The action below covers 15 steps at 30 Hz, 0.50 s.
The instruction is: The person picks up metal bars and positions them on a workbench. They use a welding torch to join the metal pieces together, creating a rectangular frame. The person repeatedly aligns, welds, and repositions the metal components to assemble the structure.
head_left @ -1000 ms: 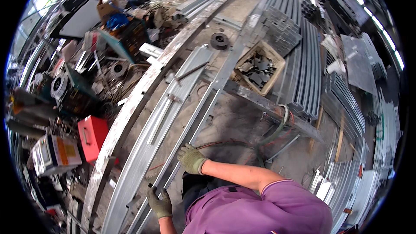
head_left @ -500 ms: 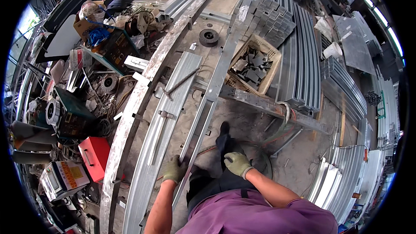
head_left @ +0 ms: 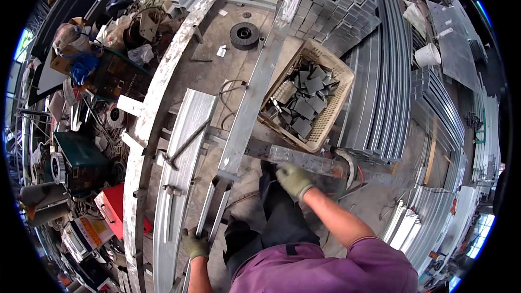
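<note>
My left hand [head_left: 195, 245], in a green-grey work glove, is closed on the edge of a narrow steel channel [head_left: 215, 205]; its fingertips are partly hidden. My right hand [head_left: 294, 180], gloved alike, hovers over my leg beside a steel crossbeam [head_left: 304, 158]. Its fingers are loosely bent and apart, with nothing visible in them. Left of the narrow channel lies a wide galvanised steel profile [head_left: 195, 109]. On it rest a hammer [head_left: 171, 190] and a T-shaped metal rod [head_left: 187, 145]. Beyond my right hand stands a beige plastic crate [head_left: 341, 78] holding dark metal plates [head_left: 313, 84].
A long pale-stained beam [head_left: 157, 89] runs along the left, with a red box [head_left: 116, 210] and cluttered machines beyond it. Stacked square tubes [head_left: 334, 11] and long steel profiles [head_left: 380, 92] lie to the right. A black spool [head_left: 244, 36] sits on the floor ahead.
My view has shifted forward, so the crate and channels appear nearer. My right hand has moved forward toward the crossbeam. My left hand remains at the narrow channel, lower in view.
</note>
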### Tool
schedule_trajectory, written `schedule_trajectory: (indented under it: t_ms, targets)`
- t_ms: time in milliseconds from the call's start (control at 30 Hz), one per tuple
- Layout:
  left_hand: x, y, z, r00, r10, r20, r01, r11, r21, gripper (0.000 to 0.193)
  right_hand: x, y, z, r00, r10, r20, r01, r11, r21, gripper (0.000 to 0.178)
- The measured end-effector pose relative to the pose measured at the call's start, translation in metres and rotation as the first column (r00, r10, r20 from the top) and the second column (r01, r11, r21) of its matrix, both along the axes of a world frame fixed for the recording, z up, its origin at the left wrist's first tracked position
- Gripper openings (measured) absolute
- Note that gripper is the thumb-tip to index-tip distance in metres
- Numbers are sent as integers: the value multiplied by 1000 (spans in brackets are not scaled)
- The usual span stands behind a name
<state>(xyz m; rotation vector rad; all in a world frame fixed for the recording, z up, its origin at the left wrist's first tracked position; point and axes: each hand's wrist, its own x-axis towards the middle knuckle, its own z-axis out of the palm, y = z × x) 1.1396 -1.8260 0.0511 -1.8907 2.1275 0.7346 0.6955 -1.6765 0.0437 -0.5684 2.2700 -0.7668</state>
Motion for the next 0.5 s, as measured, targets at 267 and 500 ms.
schedule_trajectory:
  t_ms: [267,500]
  targets:
    - [-15,-3,1,987,161,14,-161,982,97,42,-212,11,-119,937,323,-135,-177,770,612,54]
    - [-11,6,1,990,140,-4,-140,990,15,44,-230,13,-213,510,854,-97,-496,384,779,55]
